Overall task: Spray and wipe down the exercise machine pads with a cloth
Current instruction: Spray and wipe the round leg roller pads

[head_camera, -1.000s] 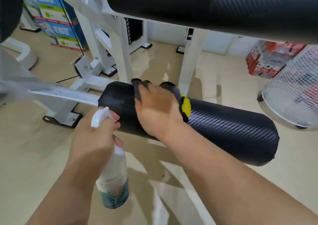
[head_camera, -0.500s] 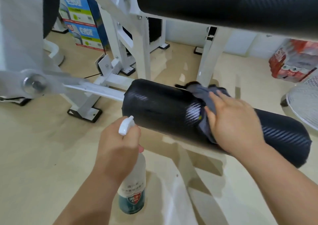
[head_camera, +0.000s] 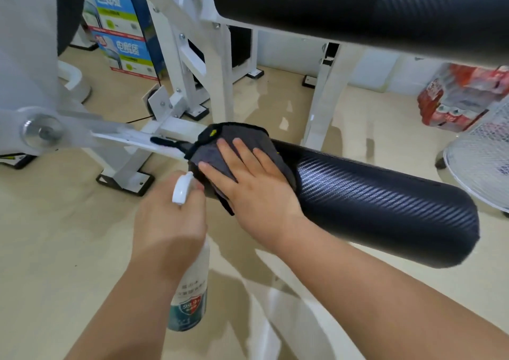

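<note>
Two hands busy | right hand (head_camera: pixel 256 189) lies flat, fingers straight, pressing the cloth (head_camera: pixel 242 142) onto the roller pad (head_camera: pixel 371 202) at its white frame (head_camera: pixel 170 128) end, likely for firm wiping | left hand (head_camera: pixel 168 230) grips the spray bottle (head_camera: pixel 192 285) just beside, kept ready to spray.

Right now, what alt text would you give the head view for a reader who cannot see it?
A person's right hand presses a grey cloth flat against one end of a black roller pad on a white exercise machine, while the left hand grips a white spray bottle just below it.
</note>
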